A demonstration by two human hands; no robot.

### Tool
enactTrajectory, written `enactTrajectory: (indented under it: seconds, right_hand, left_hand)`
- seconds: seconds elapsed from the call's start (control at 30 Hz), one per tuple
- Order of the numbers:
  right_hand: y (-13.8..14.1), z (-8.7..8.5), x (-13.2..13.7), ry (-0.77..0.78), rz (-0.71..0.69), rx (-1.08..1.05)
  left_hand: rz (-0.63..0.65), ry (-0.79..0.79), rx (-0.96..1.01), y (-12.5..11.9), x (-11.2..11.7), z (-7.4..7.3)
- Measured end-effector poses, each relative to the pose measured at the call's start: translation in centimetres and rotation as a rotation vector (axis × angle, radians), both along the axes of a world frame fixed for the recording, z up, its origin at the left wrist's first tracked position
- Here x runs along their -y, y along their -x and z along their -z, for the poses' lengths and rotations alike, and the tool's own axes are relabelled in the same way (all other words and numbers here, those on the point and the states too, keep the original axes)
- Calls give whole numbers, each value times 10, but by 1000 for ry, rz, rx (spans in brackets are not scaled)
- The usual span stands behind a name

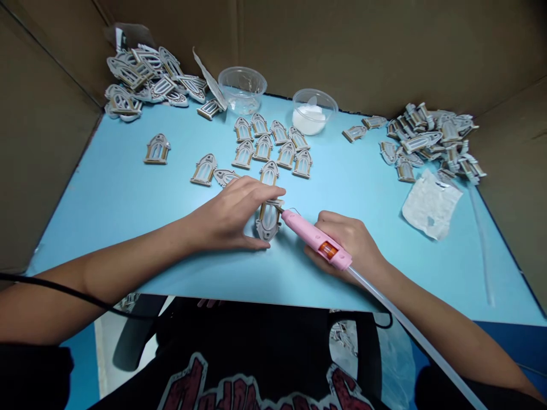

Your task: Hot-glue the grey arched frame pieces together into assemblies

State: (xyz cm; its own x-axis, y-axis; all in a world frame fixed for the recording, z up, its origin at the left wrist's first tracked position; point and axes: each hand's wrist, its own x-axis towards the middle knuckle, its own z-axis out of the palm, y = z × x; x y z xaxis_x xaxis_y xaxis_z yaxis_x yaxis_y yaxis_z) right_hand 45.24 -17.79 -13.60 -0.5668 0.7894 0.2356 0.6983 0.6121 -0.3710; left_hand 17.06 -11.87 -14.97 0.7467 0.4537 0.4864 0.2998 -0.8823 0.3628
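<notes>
- Left hand (226, 215) on the bench, fingers (261, 191) clenched over an arched window piece (268, 221), thumb braced at its lower edge
- Arched window piece stands tilted on the light blue bench (106, 199), in front of the person, gripped between both the left fingers and thumb
- Right hand (348, 245) closed around a pink hot-glue gun (315, 238), fingers wrapped under the barrel
- Nozzle (284, 212) of the gun pointed at the piece's upper right edge, just beside it or touching; the view does not settle which
- Clear glue stick (405, 324) runs from the gun's rear end down past the right forearm
- Black cord (64, 287) lies across the left forearm
- Rows of similar arched pieces (271, 148) laid out flat just ahead of the hands, a lone piece (157, 149) farther left
- Heaped pieces in the far left corner (145, 80) and at right (431, 136)
- Two clear plastic bowls at the far edge, one (241, 90) nearly bare, the other (314, 112) holding white material
- Crumpled sheet (431, 205) and loose translucent stick (482, 245) at right
- Cardboard walls (376, 51) surround the bench
</notes>
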Motion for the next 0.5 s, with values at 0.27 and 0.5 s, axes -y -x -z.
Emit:
enactTrajectory:
  seconds: [0.27, 0.5]
  right_hand:
    - [1, -1, 0, 35, 8, 2]
    - [3, -3, 0, 86, 20, -32]
  left_hand:
    - [-10, -10, 1, 0, 1, 0]
    - [-1, -3, 4, -1, 1, -1]
